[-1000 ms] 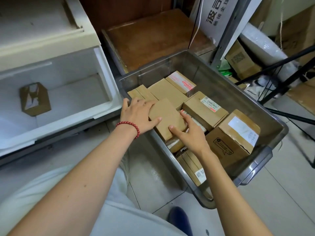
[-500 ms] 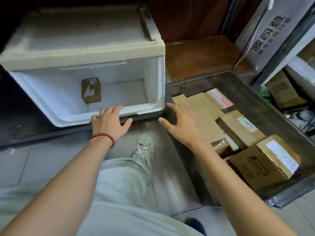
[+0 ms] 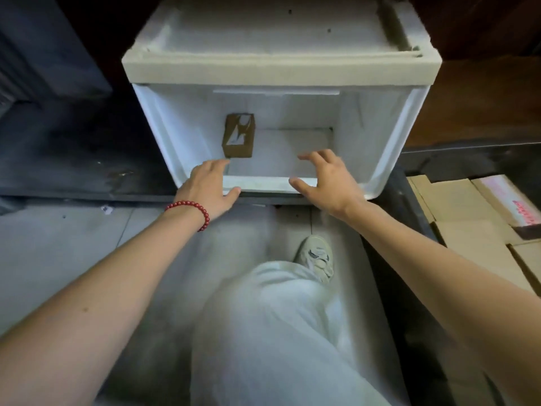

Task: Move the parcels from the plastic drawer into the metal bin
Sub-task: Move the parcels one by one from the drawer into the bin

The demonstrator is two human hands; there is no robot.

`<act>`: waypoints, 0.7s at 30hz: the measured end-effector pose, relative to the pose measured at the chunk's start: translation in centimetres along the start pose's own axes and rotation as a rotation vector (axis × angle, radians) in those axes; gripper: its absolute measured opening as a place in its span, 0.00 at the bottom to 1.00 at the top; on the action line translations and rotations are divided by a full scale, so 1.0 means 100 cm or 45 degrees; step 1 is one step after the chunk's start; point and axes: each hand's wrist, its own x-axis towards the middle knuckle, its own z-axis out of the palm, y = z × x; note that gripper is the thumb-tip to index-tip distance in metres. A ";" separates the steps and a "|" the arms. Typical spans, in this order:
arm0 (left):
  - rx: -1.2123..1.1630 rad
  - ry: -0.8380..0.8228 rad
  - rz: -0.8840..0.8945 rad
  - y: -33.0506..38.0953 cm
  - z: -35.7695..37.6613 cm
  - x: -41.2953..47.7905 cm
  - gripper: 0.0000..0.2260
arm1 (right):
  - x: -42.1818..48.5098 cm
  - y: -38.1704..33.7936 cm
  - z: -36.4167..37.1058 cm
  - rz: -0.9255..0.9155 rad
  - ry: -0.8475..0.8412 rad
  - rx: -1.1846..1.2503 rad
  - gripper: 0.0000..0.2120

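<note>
The white plastic drawer (image 3: 389, 136) stands pulled out straight ahead, and one small brown parcel (image 3: 238, 135) lies inside it near the left. My left hand (image 3: 209, 187), with a red bead bracelet on the wrist, reaches over the drawer's front rim, fingers spread just below the parcel. My right hand (image 3: 325, 178) hovers over the front rim further right, fingers loosely spread, holding nothing. The metal bin (image 3: 415, 206) sits at the right edge with several cardboard parcels (image 3: 468, 218) inside.
The drawer's white cabinet top (image 3: 281, 33) lies above it. My leg in pale trousers and a light shoe (image 3: 316, 257) are on the grey tiled floor below the drawer. A dark ledge (image 3: 73, 159) runs at left, and a brown wooden surface (image 3: 480, 104) at right.
Both hands left the parcel set down in the bin and swung left to the drawer. They now reach over its front rim, and my view has turned onto the drawer.
</note>
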 end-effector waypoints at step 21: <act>0.182 -0.056 -0.057 -0.047 0.124 0.257 0.36 | 0.223 0.067 0.116 -0.031 -0.091 -0.079 0.28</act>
